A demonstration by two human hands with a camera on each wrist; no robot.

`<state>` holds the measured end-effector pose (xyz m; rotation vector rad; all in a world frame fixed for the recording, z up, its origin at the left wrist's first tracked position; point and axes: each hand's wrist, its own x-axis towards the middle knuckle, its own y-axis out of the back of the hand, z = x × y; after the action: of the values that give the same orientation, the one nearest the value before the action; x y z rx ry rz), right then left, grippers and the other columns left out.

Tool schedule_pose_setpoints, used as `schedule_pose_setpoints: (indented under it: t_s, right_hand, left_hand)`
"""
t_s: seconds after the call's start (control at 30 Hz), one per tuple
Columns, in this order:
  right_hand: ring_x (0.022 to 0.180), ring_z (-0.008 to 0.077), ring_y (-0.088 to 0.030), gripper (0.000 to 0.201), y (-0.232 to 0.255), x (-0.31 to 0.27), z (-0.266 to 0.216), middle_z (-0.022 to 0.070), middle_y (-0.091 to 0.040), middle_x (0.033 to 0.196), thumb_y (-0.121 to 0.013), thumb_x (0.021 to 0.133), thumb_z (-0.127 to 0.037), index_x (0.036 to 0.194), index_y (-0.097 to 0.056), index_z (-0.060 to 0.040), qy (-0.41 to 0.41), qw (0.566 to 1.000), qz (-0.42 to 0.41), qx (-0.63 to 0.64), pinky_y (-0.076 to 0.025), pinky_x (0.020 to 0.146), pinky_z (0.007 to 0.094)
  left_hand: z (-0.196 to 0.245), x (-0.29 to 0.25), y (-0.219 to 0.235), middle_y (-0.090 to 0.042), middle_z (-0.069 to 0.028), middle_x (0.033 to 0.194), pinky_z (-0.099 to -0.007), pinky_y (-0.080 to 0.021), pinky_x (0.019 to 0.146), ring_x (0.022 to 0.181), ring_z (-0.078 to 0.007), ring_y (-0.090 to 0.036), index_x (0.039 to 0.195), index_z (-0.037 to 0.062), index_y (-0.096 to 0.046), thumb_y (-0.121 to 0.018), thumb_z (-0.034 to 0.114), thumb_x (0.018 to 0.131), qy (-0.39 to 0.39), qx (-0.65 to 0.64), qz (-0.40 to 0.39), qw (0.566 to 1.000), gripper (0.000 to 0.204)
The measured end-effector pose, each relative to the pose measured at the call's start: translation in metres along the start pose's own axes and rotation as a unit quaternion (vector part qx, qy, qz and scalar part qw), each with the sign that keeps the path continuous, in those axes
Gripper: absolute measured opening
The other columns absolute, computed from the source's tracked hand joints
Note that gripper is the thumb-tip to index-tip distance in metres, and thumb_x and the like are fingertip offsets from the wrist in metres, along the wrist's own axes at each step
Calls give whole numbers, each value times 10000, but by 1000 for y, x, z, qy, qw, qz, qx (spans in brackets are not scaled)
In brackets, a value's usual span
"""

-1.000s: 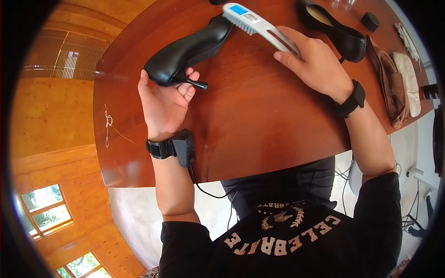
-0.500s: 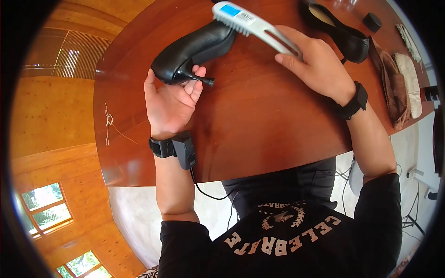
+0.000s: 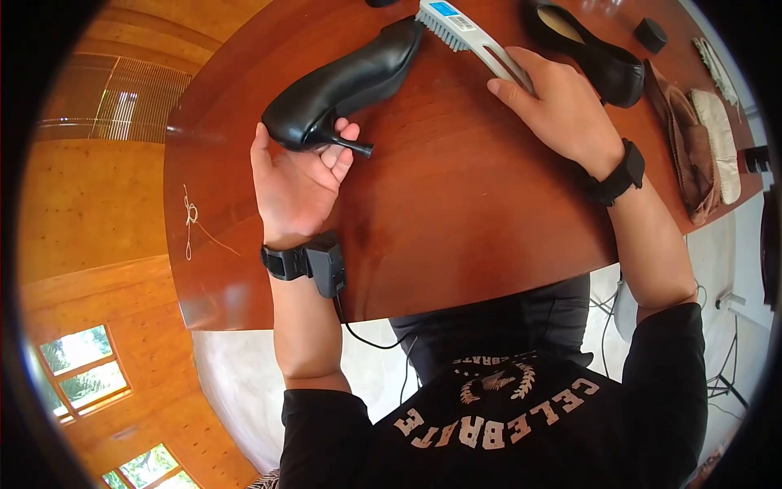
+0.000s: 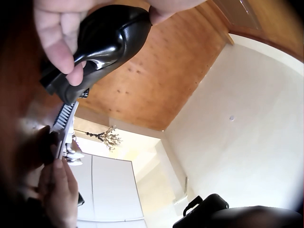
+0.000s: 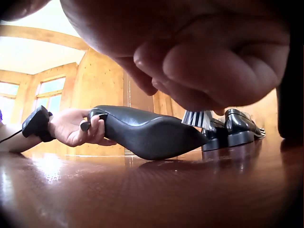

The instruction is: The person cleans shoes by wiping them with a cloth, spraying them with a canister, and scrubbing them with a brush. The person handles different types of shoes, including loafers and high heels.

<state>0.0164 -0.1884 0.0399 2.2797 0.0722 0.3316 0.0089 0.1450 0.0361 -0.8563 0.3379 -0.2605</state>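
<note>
A black high-heeled shoe [image 3: 350, 85] lies on its side, its thin heel turned toward the person. My left hand [image 3: 297, 187] holds it at the heel end, thumb against the back and fingers around the slim heel. In my right hand [image 3: 566, 114] is a light grey brush [image 3: 468, 37] with a blue label, gripped by its slotted handle. The brush's bristles [image 5: 197, 118] are right at the pointed toe, facing it. From the left wrist view, the shoe's glossy back [image 4: 114, 35] shows between thumb and fingers.
Another black high-heeled shoe [image 3: 607, 69] stands beyond the right hand, near a small black round item [image 3: 650, 37]. Brown cloth [image 3: 684, 163] and a cream pad [image 3: 715, 147] lie along the table's right edge. Thin string [image 3: 191, 213] lies at the left. Black shoes [image 5: 237, 127] show farther off.
The brush first went left over the shoe's toe, then back right to beside the tip. The shoe shifted slightly right with my left hand; the grips are unchanged.
</note>
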Motion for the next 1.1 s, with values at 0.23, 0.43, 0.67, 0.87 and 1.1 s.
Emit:
schedule_pose_setpoints:
  t_s: [0.23,0.43,0.67,0.87,1.1]
  right_hand:
    - [845,423,-665,452,-6,-6,-5,228,-694,946,-702,905,-238,1285,-604,-14,188,977,-33,100,-528,747,450]
    - [880,390,-682,519,-2,-5,-10,225,-698,1039,-708,892,-189,1362,-566,-19,172,973,-67,141,-540,789,408]
    - [1017,346,-708,632,3,-14,-21,195,-689,1221,-738,827,-72,1427,-545,-33,257,951,-131,113,-558,842,366]
    - [858,345,-707,522,-2,-6,-13,195,-711,1058,-703,841,-46,1354,-606,-44,259,952,-1,166,-565,717,367]
    - [833,364,-683,525,-2,-10,-16,192,-697,1025,-707,850,-126,1360,-599,-59,261,955,-38,132,-546,750,403]
  left_hand:
    - [0,0,1,-635,-229,1227,-411,-560,900,1152,-367,-641,1380,-47,-489,-381,604,1030,-4,0,2,1000,747]
    - [-1,1,-4,-653,-245,1230,-423,-572,924,1154,-378,-656,1390,-48,-485,-356,608,1037,-8,32,-34,999,755]
    - [-12,-1,-13,-630,-219,1329,-467,-573,987,1209,-378,-642,1387,-19,-497,-336,587,1051,-43,73,-60,995,712]
    - [-9,0,-17,-570,-290,1368,-484,-561,1005,1222,-466,-607,1468,-70,-378,-332,623,1040,-17,92,-74,993,816]
    - [-12,1,-12,-652,-212,1267,-485,-577,943,1117,-332,-670,1361,-11,-515,-374,526,1058,-65,132,-76,986,633]
